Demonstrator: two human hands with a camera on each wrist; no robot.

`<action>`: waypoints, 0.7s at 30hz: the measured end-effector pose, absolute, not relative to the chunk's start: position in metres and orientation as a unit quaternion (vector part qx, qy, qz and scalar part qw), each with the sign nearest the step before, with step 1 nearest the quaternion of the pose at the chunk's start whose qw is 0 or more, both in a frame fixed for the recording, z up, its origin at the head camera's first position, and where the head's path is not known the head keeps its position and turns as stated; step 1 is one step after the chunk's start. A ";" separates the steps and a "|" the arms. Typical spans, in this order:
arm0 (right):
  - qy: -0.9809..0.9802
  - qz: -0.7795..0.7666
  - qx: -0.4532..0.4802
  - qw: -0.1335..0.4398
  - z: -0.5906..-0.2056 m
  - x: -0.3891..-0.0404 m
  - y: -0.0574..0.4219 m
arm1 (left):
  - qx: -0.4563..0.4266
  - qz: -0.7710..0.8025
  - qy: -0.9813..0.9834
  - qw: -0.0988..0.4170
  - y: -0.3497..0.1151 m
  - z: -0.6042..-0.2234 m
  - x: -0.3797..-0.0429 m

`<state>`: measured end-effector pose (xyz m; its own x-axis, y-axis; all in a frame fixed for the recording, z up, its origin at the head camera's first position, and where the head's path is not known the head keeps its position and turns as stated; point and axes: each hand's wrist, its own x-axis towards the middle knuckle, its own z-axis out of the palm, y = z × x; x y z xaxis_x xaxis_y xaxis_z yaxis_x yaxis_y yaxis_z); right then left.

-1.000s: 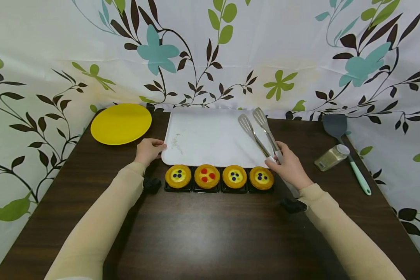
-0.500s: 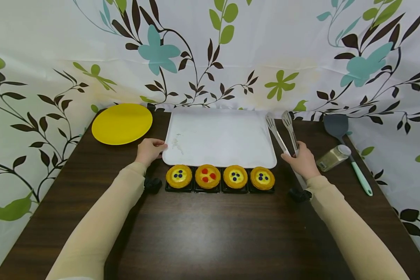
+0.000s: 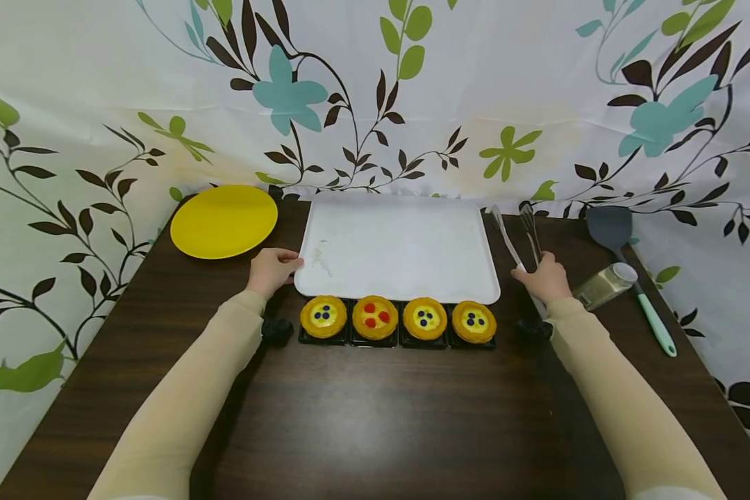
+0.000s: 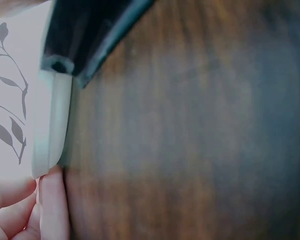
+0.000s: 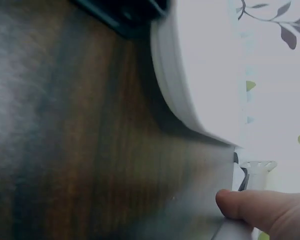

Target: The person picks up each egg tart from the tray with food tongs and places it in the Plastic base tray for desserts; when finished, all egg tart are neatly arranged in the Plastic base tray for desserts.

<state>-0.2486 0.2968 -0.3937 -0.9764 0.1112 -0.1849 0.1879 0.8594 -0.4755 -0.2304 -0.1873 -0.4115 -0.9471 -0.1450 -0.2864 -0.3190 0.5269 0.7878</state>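
Note:
My left hand (image 3: pixel 271 272) pinches the left edge of a white tray (image 3: pixel 400 243); in the left wrist view its fingers (image 4: pixel 54 205) meet the tray's rim (image 4: pixel 52 125). My right hand (image 3: pixel 545 279) grips metal tongs (image 3: pixel 507 239) just right of the tray, their two slotted ends pointing toward the back and spread apart. In the right wrist view the thumb (image 5: pixel 260 207) lies against the tongs, and one slotted end (image 5: pixel 259 166) shows beyond it. Egg tarts (image 3: pixel 375 318) with blue or red dots sit in a row of black holders along the tray's front edge.
A yellow plate (image 3: pixel 223 222) lies at the back left. On the right are a clear-sided jar (image 3: pixel 606 285) with a white lid, lying on its side, and a grey spatula (image 3: pixel 610 228) with a mint handle. A patterned curtain (image 3: pixel 362 90) stands behind the table (image 3: pixel 375 417).
My right hand has carried the tongs rightward from over the tray to beside its right edge, and the tongs have turned. My left hand stays at the tray's left edge.

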 end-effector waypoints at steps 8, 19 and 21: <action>0.958 -0.246 0.100 0.107 -0.394 -0.262 0.296 | -0.135 0.467 0.868 0.095 -0.187 -0.413 -0.231; 0.959 -0.237 0.110 0.113 -0.397 -0.272 0.293 | -0.137 0.468 0.868 0.093 -0.188 -0.415 -0.233; 0.961 -0.231 0.110 0.106 -0.396 -0.273 0.291 | -0.137 0.468 0.868 0.093 -0.188 -0.415 -0.233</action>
